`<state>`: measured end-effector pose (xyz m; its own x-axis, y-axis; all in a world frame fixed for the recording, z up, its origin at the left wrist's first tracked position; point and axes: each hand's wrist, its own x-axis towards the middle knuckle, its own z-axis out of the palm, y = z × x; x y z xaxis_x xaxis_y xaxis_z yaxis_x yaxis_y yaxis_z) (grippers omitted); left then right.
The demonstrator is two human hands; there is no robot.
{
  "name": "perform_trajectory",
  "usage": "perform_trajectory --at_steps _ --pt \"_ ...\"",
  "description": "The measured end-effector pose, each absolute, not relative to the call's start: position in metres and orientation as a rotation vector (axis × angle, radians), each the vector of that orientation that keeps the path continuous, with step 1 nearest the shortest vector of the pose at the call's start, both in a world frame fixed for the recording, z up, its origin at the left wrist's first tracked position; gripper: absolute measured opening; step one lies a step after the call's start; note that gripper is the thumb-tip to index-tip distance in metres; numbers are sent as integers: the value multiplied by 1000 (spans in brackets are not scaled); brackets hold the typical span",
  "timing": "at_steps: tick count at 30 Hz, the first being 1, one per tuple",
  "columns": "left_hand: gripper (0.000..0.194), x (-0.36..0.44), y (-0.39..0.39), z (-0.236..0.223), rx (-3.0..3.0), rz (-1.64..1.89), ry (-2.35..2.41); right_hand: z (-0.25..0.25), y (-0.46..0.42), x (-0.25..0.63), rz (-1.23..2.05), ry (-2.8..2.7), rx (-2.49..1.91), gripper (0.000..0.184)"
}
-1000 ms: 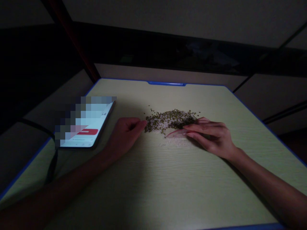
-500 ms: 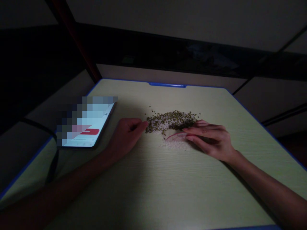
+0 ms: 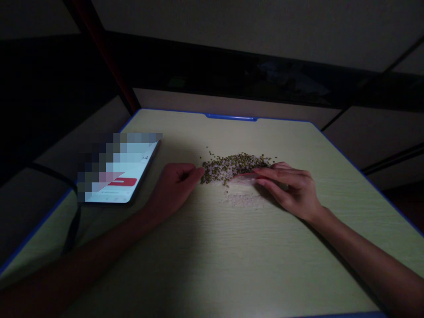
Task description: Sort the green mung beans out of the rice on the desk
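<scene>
A pile of small green beans (image 3: 243, 159) mixed with pale, rice-like grains lies on the table. At its left edge rests my left hand (image 3: 175, 183), fingers curled into a loose fist and thumb tip beside the beans; nothing shows in it. On the right, my right hand (image 3: 291, 187) pinches a thin, pale, see-through piece with a red edge (image 3: 243, 177) between thumb and fingers. This piece lies low along the near side of the pile, and its right part is hidden by the fingers. Nearer to me is a separate patch of pale grains (image 3: 243, 200).
A phone with a lit screen (image 3: 124, 190) lies to the left, partly blurred out, with a dark cable (image 3: 74, 227) near its corner. The light wood-grain table (image 3: 212, 265) has a blue rim and a blue handle (image 3: 231, 117) at the far edge. The surroundings are dark.
My right hand has moved slightly away from me with the red-edged piece, from over the pale grains to the near side of the beans. My left hand has stayed in place.
</scene>
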<state>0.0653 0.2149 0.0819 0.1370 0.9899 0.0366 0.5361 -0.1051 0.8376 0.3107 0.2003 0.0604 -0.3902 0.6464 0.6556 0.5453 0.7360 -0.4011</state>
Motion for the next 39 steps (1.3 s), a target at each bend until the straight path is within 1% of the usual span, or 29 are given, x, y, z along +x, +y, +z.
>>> perform_trajectory --at_steps 15,31,39 --pt "38 66 215 81 1724 858 1477 60 203 309 114 -2116 -939 27" --pt "37 66 214 81 1726 848 1471 59 204 310 139 -2125 -888 27" --pt "37 66 213 84 1695 814 1473 59 204 308 156 -2117 -889 31"
